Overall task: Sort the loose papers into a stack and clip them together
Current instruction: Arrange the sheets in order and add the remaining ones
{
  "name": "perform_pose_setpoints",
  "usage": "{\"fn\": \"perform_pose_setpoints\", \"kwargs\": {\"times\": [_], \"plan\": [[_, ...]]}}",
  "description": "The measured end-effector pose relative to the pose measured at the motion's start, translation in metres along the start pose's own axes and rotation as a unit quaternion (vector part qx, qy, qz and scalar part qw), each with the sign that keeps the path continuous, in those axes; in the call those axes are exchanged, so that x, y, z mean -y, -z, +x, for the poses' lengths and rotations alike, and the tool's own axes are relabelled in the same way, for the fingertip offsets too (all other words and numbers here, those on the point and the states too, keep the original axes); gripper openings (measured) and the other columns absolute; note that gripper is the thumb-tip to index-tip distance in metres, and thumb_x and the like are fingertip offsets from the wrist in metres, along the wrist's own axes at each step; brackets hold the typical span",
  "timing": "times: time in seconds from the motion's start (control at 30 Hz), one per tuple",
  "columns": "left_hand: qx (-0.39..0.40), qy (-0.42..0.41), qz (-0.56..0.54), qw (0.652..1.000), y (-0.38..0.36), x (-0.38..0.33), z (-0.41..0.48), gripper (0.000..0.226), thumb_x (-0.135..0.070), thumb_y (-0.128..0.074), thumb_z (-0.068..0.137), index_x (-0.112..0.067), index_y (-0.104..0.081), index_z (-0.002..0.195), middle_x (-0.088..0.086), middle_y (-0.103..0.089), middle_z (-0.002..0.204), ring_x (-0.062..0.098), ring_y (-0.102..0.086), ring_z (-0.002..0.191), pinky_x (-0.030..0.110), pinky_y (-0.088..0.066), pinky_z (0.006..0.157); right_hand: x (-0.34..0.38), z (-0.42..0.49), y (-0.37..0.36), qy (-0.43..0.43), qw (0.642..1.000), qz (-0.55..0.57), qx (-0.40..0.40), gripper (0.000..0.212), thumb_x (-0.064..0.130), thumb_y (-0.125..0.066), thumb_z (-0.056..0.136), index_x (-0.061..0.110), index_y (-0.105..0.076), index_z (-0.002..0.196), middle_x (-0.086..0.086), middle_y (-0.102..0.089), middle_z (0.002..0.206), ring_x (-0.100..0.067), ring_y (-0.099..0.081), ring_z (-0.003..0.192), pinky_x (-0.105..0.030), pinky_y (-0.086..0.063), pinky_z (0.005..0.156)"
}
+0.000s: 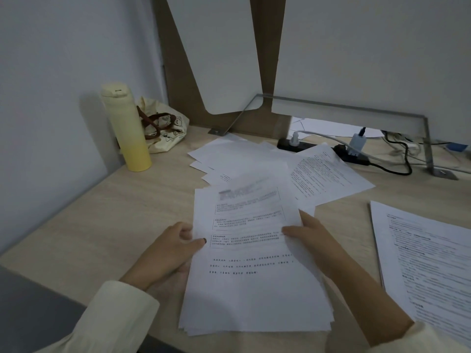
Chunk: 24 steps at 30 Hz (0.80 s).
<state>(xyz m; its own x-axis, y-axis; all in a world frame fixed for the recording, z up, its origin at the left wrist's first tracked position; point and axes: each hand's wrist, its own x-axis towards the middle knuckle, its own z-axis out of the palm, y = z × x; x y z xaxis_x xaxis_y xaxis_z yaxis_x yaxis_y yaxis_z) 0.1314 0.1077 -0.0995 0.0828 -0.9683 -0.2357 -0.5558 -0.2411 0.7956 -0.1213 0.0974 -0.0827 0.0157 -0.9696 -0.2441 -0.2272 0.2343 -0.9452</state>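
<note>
STEP: gathering sheets into stack [252,281], held over front of desk [114,212] | GRIP: pinched at both side edges by left hand [173,248] and right hand [309,238], thumbs on top | NEXT: collect loose sheets [237,156] behind, square edges, clip (no clip in view)

This looks like an office or study cubicle. A pale wooden desk [102,212] sits in a corner against a plain wall, with white divider panels [224,59] along its far edge. A power strip [318,149] and cables [397,159] lie far right, printed papers [328,174] cover the top, and a drink bottle [126,128] and cloth bag [165,131] stand far left.
</note>
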Motion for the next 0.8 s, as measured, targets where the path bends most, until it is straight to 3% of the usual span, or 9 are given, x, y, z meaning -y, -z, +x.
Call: {"fn": "perform_pose_setpoints", "kwargs": {"times": [0.07,0.1,0.2,0.33,0.43,0.5,0.6,0.7,0.8], "plan": [[-0.039,-0.007,-0.044,0.998,0.0,-0.007,0.005,0.063,-0.036,-0.064,0.083,-0.016,-0.036,0.135,0.002,-0.043,0.134,0.016,-0.053,0.106,0.029,-0.048,0.085,0.016,-0.008,0.005,0.057,0.998,0.008,0.001,0.034,0.003,-0.051,0.088,0.028,-0.061,0.107,0.009,-0.071,0.099,-0.013,-0.068,0.087,-0.03,-0.053,0.074],[-0.042,-0.012,-0.112,0.993,0.0,-0.015,0.006,0.065,-0.035,-0.065,0.081,-0.017,-0.035,0.135,0.0,-0.044,0.131,0.016,-0.054,0.107,0.03,-0.047,0.086,0.024,-0.013,0.008,0.085,0.996,0.021,0.005,0.033,0.004,-0.051,0.089,0.029,-0.062,0.107,0.009,-0.072,0.098,-0.013,-0.07,0.085,-0.029,-0.054,0.073],[0.01,-0.046,-0.277,0.96,0.001,-0.048,0.007,0.049,-0.031,-0.065,0.082,-0.018,-0.045,0.125,-0.005,-0.061,0.116,0.01,-0.064,0.096,0.021,-0.054,0.068,0.046,-0.025,0.022,0.155,0.986,0.069,-0.004,0.03,0.008,-0.054,0.089,0.031,-0.064,0.106,0.004,-0.075,0.099,-0.016,-0.072,0.085,-0.032,-0.057,0.073],[-0.037,-0.142,-0.365,0.919,0.01,-0.08,0.0,0.023,-0.02,-0.06,0.085,-0.024,-0.059,0.108,-0.009,-0.073,0.099,0.013,-0.068,0.096,0.027,-0.053,0.074,0.067,-0.039,0.046,0.219,0.969,0.117,-0.014,0.031,0.013,-0.058,0.084,0.028,-0.063,0.111,0.005,-0.074,0.106,-0.015,-0.071,0.092,-0.031,-0.059,0.075],[-0.046,-0.222,-0.38,0.897,0.008,-0.094,-0.012,0.024,-0.011,-0.057,0.085,-0.025,-0.061,0.104,-0.016,-0.074,0.093,0.004,-0.069,0.089,0.022,-0.054,0.072,0.064,-0.042,0.059,0.219,0.971,0.096,0.0,0.034,0.019,-0.06,0.079,0.025,-0.063,0.112,0.008,-0.072,0.109,-0.009,-0.069,0.097,-0.022,-0.058,0.077],[-0.033,-0.237,-0.366,0.899,-0.002,-0.091,-0.018,0.027,-0.007,-0.057,0.084,-0.024,-0.062,0.104,-0.017,-0.074,0.093,0.002,-0.069,0.088,0.016,-0.053,0.068,0.051,-0.042,0.059,0.185,0.981,0.063,0.011,0.031,0.018,-0.06,0.081,0.024,-0.064,0.111,0.011,-0.073,0.108,-0.006,-0.068,0.097,-0.017,-0.056,0.075],[-0.015,-0.219,-0.35,0.911,-0.021,-0.079,-0.022,0.029,-0.006,-0.058,0.084,-0.023,-0.063,0.107,-0.015,-0.074,0.098,0.008,-0.069,0.094,0.018,-0.056,0.071,0.027,-0.041,0.052,0.143,0.989,0.037,0.009,0.024,0.015,-0.06,0.084,0.03,-0.066,0.103,0.016,-0.073,0.102,-0.005,-0.067,0.098,-0.02,-0.052,0.082],[-0.021,-0.224,-0.338,0.914,-0.028,-0.079,-0.024,0.028,-0.009,-0.062,0.084,-0.026,-0.063,0.107,-0.013,-0.073,0.101,0.01,-0.069,0.096,0.026,-0.057,0.079,0.024,-0.041,0.05,0.124,0.989,0.07,-0.044,0.021,0.013,-0.059,0.086,0.029,-0.067,0.098,0.012,-0.074,0.098,-0.008,-0.069,0.095,-0.025,-0.053,0.083],[-0.036,-0.253,-0.327,0.91,-0.027,-0.088,-0.025,0.027,-0.011,-0.063,0.084,-0.03,-0.063,0.103,-0.019,-0.073,0.096,0.002,-0.068,0.09,0.018,-0.055,0.072,0.033,-0.045,0.057,0.147,0.981,0.114,-0.054,0.023,0.013,-0.058,0.087,0.023,-0.067,0.105,0.005,-0.074,0.105,-0.011,-0.07,0.095,-0.029,-0.055,0.082]]}}
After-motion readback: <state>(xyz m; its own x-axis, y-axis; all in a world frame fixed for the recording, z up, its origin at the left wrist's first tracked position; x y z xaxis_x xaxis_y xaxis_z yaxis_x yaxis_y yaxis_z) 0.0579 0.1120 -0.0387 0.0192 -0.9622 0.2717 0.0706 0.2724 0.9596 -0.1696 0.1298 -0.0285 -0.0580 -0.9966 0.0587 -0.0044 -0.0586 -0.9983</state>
